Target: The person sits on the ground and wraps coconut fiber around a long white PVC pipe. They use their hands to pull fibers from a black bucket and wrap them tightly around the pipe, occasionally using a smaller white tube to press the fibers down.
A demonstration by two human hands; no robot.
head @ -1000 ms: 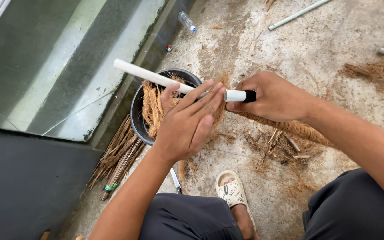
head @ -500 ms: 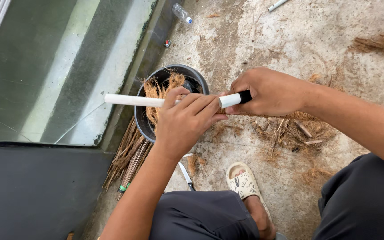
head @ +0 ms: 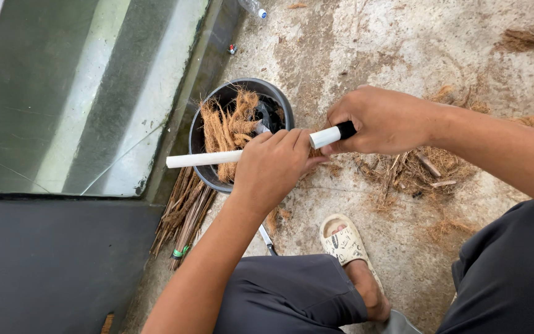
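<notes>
- The long white plastic pipe with a black-taped end [head: 217, 158] lies level in the air, held across the rim of the round dark plastic bucket [head: 208, 179], its free end reaching out toward the grey glass panel [head: 81, 93].
- Brown coconut-husk fibre [head: 227, 127] fills the bucket under the pipe; more brown fibre seems pressed between the pipe and the palm, though I cannot tell how much.
- Risk, as I judge it: the smooth pipe could turn or slide through the hands, so that any fibre wound on it loosens and drops off.
- Another risk: the unsupported free end could swing and knock the glass or tip the bucket.
- The left hand [head: 273, 170] is closed around the pipe's middle, fingers curled over the top.
- The right hand [head: 384, 120] is closed on the black-taped end, thumb and fingers pinching it.
- A bundle of thin brown sticks [head: 183, 216] lies on the dusty concrete floor [head: 366, 37] beside the bucket, near a cream sandal [head: 341, 241].
</notes>
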